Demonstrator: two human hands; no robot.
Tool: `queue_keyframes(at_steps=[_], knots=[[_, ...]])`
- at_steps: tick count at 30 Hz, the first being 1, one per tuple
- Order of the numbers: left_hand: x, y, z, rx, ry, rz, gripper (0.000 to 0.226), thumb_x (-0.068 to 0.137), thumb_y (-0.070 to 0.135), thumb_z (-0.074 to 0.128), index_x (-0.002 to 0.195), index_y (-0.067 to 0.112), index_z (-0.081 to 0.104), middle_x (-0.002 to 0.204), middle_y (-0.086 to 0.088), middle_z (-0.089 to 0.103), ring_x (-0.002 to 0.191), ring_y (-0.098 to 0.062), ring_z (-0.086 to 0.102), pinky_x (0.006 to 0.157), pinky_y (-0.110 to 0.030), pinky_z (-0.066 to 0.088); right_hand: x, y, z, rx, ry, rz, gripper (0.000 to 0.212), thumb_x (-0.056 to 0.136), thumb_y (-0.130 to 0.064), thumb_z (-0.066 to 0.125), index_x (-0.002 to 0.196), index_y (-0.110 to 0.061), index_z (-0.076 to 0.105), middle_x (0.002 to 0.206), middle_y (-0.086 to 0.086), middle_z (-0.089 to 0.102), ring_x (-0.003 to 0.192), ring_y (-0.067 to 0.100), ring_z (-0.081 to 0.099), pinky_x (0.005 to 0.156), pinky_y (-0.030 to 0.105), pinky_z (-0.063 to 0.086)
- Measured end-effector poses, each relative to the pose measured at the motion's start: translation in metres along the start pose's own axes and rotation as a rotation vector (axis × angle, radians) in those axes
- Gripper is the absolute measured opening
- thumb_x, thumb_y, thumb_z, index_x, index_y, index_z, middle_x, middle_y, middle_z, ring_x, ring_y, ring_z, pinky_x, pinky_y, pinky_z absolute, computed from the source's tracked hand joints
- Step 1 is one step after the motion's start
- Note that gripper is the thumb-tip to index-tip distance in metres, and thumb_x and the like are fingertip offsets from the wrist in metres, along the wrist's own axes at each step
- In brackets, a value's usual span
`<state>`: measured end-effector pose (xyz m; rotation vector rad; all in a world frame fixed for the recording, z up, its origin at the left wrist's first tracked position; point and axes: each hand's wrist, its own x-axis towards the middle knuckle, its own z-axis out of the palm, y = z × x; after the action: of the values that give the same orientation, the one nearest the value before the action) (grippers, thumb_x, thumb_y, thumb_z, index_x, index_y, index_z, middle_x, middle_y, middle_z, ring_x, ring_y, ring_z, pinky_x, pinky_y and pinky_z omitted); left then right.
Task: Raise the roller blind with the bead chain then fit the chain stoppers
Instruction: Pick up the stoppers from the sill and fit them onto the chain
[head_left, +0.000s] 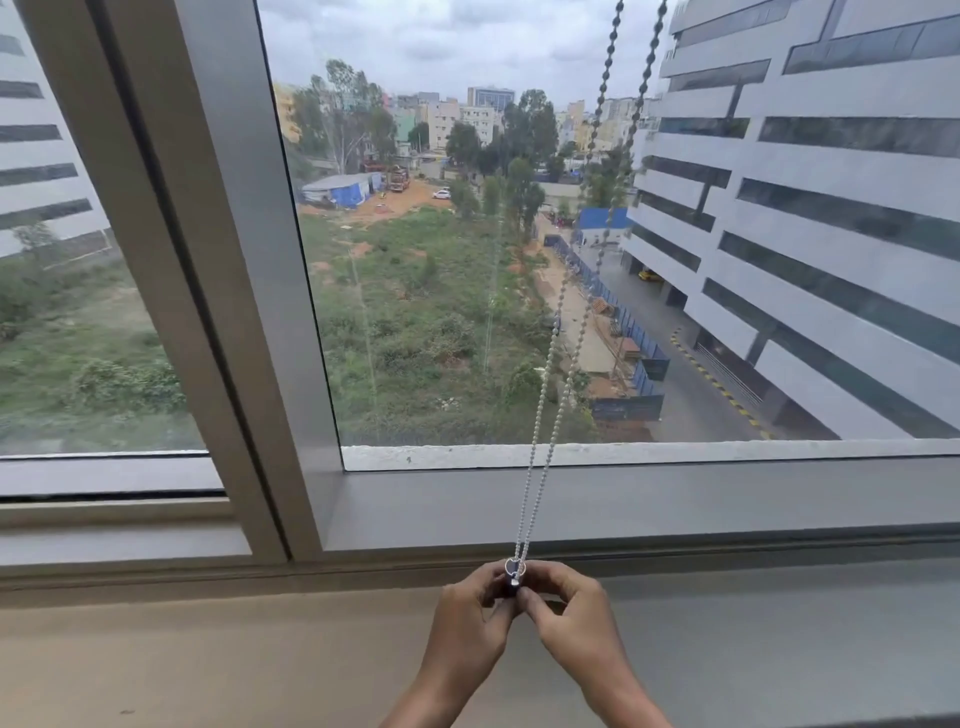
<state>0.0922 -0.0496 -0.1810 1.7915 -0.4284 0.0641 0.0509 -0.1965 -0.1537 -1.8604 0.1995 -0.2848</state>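
Note:
A white bead chain (551, 415) hangs in a double strand from the top right down to the sill, in front of the window glass. Its lower loop ends at a small stopper (513, 570) with a clear ring on a dark body. My left hand (470, 618) and my right hand (569, 608) meet at this stopper, fingertips of both pinched around it just above the sill. The roller blind itself is out of view; the glass is uncovered.
A grey window frame with a thick slanted mullion (218, 291) divides two panes. A wide beige sill (208, 660) runs along the bottom under my hands. Outside lie a green plot and a large office building (831, 208).

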Motion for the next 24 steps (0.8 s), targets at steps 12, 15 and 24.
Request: queue_keyframes(at_steps=[12,15,24], knots=[[0.008,0.002,0.007,-0.007,-0.002,0.038,0.044,0.090,-0.006,0.072,0.125,0.019,0.079,0.113,0.021,0.083,0.109,-0.001,0.078,0.098,-0.021,0.059,0.004,0.001,-0.004,-0.044,0.032,-0.035,0.037,0.086,0.000,0.080,0.099,-0.035,0.082,0.099,-0.018,0.084,0.099,0.003,0.077,0.088,0.020,0.059],[0.008,0.004,0.010,-0.009,-0.018,0.036,0.043,0.090,-0.001,0.071,0.124,0.025,0.079,0.112,0.021,0.083,0.108,-0.002,0.079,0.097,-0.024,0.060,0.003,0.003,-0.008,-0.034,0.035,-0.020,0.036,0.087,0.002,0.079,0.099,-0.032,0.082,0.098,-0.016,0.084,0.098,0.005,0.077,0.084,0.019,0.059],[0.001,0.015,0.023,-0.006,-0.050,0.032,0.043,0.090,-0.001,0.071,0.123,0.025,0.079,0.112,0.019,0.084,0.109,-0.004,0.079,0.098,-0.027,0.060,-0.006,0.000,-0.023,-0.029,0.061,-0.001,0.041,0.086,0.006,0.079,0.100,-0.033,0.081,0.098,-0.022,0.082,0.094,0.002,0.077,0.077,0.015,0.059]])
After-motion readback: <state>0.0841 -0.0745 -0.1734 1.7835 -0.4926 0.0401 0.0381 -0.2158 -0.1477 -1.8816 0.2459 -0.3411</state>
